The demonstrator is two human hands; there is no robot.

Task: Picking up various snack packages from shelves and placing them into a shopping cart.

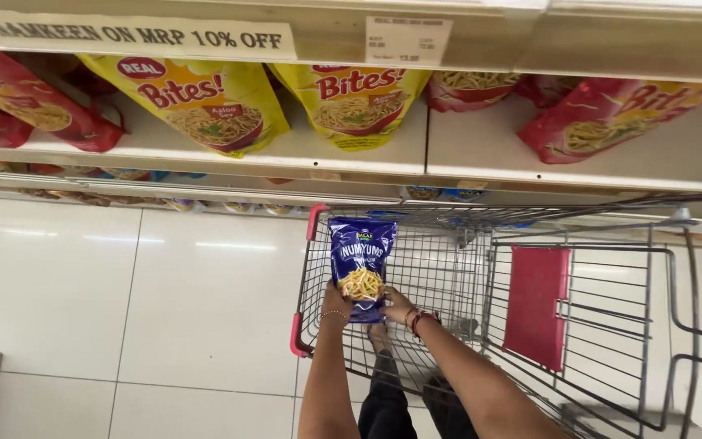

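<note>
Blue snack pouch [361, 264] over the cart; yellow pouches [205, 102], red pouches [603, 118] shelved; white price label [408, 39].

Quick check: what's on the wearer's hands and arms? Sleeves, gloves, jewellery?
Both forearms bare, no sleeves or gloves in view. Left hand: thin beaded bracelet at the wrist. Right hand: reddish bangles or thread bands at the wrist. No watch; rings too small to tell.

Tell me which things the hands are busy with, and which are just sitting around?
In use:
left hand
right hand
blue snack packet, held by both hands over the wire trolley

Just sitting there:
yellow snack packets on the shelf
red snack packets
white floor tiles
</note>
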